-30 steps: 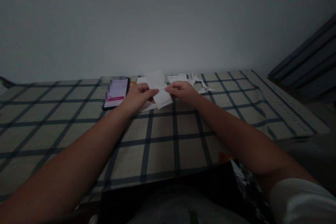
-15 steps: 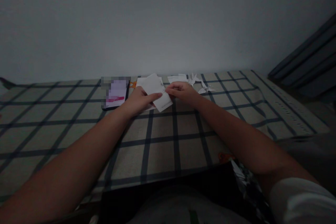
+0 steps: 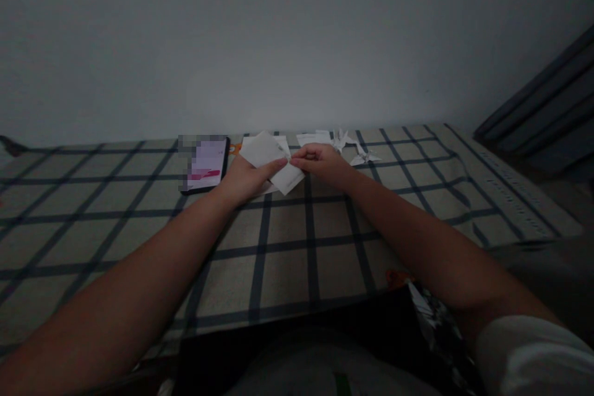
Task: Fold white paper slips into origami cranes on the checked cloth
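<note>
A white sheet of paper [image 3: 266, 158] is held just above a checked bedsheet [image 3: 288, 241], tilted with one corner up to the left. My left hand [image 3: 245, 178] pinches it from the left side. My right hand [image 3: 320, 161] pinches its right edge, fingers curled. The two hands almost meet at the fingertips. More white paper [image 3: 260, 189] lies flat under my left hand.
A phone [image 3: 206, 164] with a lit screen lies left of my hands. Behind them are loose white sheets [image 3: 313, 138] and two folded paper cranes [image 3: 355, 148]. A pale wall rises at the back; dark striped bedding [image 3: 542, 111] leans at the right.
The sheet has tipped down and to the left, from nearly upright to lying lower over my left hand. Both hands stayed in place, and my right hand's fingers closed in a little.
</note>
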Motion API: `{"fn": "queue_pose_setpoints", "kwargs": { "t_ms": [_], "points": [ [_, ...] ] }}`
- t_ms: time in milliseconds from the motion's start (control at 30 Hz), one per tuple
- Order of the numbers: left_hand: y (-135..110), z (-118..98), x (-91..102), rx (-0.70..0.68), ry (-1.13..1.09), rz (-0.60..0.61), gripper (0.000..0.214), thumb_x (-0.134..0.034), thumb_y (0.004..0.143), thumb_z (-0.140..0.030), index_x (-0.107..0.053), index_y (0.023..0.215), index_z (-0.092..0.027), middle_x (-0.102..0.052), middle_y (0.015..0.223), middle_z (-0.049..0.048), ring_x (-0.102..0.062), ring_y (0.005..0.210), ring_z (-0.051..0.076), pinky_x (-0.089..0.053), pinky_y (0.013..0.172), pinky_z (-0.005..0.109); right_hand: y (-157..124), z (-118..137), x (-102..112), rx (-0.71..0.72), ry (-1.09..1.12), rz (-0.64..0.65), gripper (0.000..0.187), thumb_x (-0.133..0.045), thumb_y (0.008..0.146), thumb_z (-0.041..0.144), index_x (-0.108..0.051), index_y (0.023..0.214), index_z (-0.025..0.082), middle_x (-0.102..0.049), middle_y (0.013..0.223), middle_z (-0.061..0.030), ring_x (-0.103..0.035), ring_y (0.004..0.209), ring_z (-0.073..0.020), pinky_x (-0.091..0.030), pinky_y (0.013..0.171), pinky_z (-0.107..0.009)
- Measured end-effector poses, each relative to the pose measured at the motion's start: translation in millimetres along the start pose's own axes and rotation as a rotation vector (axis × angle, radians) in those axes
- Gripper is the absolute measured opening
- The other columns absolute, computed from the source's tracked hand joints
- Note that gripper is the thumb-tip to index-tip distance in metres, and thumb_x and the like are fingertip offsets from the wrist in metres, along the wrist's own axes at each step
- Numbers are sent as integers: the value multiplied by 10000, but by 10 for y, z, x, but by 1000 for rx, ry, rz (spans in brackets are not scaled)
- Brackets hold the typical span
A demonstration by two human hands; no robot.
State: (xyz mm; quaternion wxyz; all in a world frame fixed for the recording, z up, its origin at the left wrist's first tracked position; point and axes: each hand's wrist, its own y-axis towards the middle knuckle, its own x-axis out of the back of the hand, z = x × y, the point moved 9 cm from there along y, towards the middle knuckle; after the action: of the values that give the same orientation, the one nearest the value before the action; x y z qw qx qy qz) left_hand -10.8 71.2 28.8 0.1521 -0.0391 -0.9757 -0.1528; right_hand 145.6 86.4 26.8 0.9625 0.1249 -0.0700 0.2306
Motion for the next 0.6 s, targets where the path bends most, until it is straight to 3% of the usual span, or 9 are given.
{"fn": "queue_pose_setpoints", "kwargs": {
  "t_ms": [267,467,600],
  "points": [
    [11,-88,102,-31,16,-106,428,-795,739,-445,-696,1037,-155,-776,1095,107,-719,1017,294,-557,953,430,27,-62,-4,-46,102,-1,156,-768,778,204,-715,913,145,-747,820,-25,-684,729,-123,-593,685,-252],
    [-25,-178,126,-72,2,-164,325,-793,766,-364,-700,992,-151,-780,1035,73,-711,950,236,-560,890,364,36,-90,46,-59,91,-34,179,-794,789,243,-696,893,136,-729,782,-24,-660,642,-97,-575,618,-223],
    [-30,-167,182,-88,10,-223,299,-807,768,-349,-720,975,-152,-790,1024,77,-710,909,224,-561,854,361,45,-86,52,-39,163,-44,159,-761,805,199,-696,936,138,-722,789,-22,-677,690,-108,-600,690,-253]
  ]
}}
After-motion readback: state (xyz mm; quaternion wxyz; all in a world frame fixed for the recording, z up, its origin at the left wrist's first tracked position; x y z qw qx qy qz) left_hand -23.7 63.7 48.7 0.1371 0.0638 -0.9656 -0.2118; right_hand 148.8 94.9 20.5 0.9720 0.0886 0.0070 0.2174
